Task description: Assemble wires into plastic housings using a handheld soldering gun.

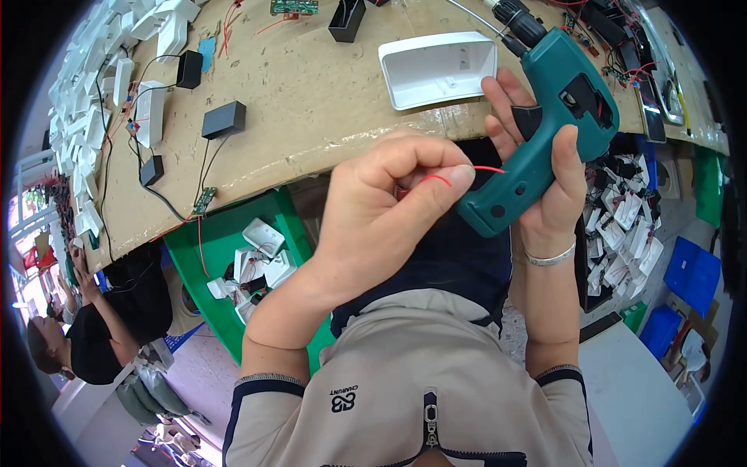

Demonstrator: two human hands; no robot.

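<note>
My right hand (566,187) holds up a dark green power drill (556,86) by its grip. The fingers are near the black trigger, and the chuck points away from me to the upper left. A square opening in the drill's side shows dark parts inside. Close to the base of the grip, my left hand (389,206) is closed in a pinch on thin red wire (489,169). Two loose red ends stick out past its thumb and fingertip. What lies inside the closed fingers is hidden. Just beyond the hands, an open white plastic housing (397,97) lies on the table.
The brown-covered worktable (288,148) carries black boxes with cables (223,121), a circuit board (294,7) and a pile of white housings (85,117) at left. Below its edge stands a green bin (187,249); more white parts (626,226) lie at right. Another person (101,335) works at far left.
</note>
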